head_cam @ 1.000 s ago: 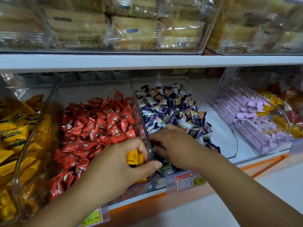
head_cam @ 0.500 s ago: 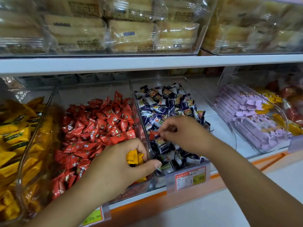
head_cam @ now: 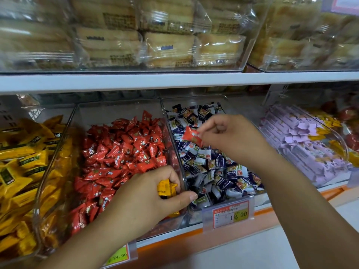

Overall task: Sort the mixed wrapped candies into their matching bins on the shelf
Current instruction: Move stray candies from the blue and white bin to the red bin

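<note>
At centre right, our right hand [head_cam: 231,140] hovers above the blue-and-white bin [head_cam: 194,97]. Its grip is narrow, thumb and fingertips pinching one red candy [head_cam: 191,137] clear of the pile, just right of the clear wall shared with the red bin [head_cam: 116,109]. Open room lies between that hand and the upper shelf edge [head_cam: 174,81]. At lower centre, our left hand [head_cam: 147,202] sits in the red bin's front right corner, its grip curled round yellow candies [head_cam: 166,189], the thumb tip reaching past the shared wall. Yellow packets [head_cam: 25,158] crowd the frame's left edge.
</note>
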